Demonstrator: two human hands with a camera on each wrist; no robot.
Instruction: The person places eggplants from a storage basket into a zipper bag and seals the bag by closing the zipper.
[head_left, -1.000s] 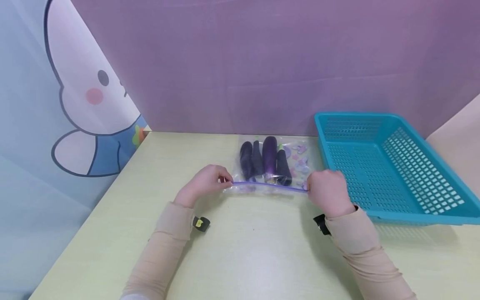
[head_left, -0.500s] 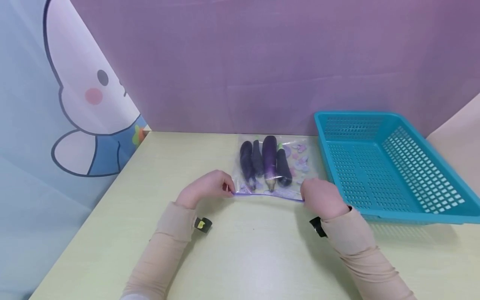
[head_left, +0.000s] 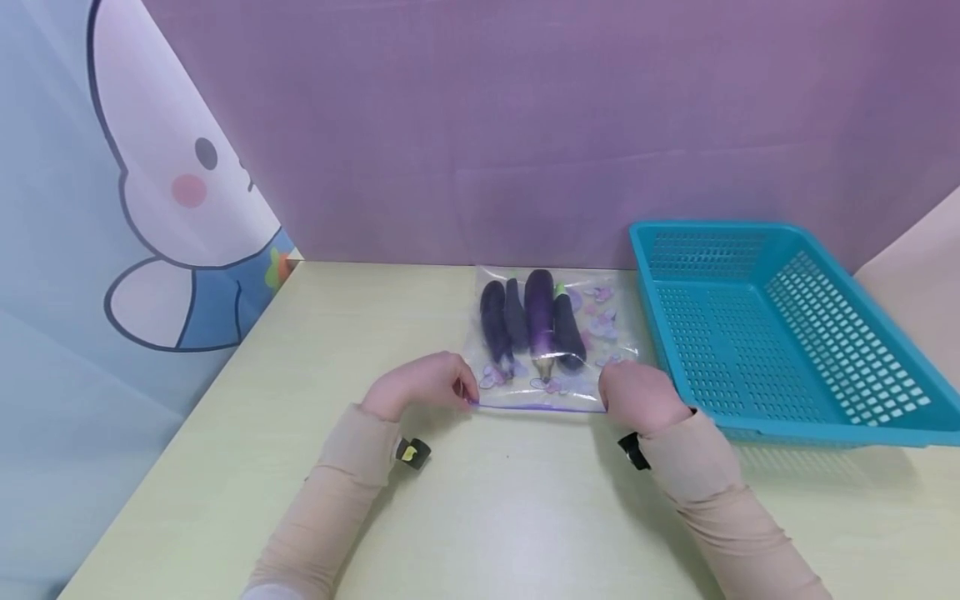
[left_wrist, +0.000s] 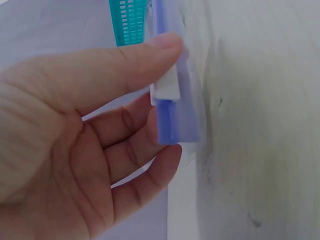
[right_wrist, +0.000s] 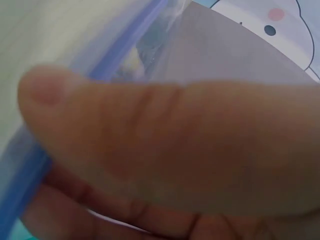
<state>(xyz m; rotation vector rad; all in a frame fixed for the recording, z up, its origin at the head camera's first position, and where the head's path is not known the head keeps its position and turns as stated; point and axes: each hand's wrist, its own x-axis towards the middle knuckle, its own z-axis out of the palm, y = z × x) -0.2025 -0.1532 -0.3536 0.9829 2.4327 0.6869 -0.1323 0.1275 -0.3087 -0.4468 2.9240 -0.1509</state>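
A clear zip bag [head_left: 603, 325] with a pink and purple print lies at the back of the table, several dark purple eggplants [head_left: 538, 312] side by side inside. Its purple zip strip [head_left: 536, 408] runs straight along the near edge between both hands. At the left end my left hand [head_left: 431, 383] pinches the white slider [left_wrist: 168, 89] between thumb and fingers, a short blue strip end sticking out past it. My right hand [head_left: 641, 396] grips the strip's right end, thumb [right_wrist: 150, 140] on one side and curled fingers behind.
A turquoise plastic basket [head_left: 750, 358] with perforated walls stands right of the bag, close to the right hand. A purple cloth backdrop [head_left: 465, 133] rises behind the pale table [head_left: 495, 517]. A blue cartoon curtain [head_left: 60, 400] hangs at left.
Both hands have drawn the zip edge toward the person and down, so the bag lies flatter and more of the eggplants' near ends shows. The left hand also shifted slightly right.
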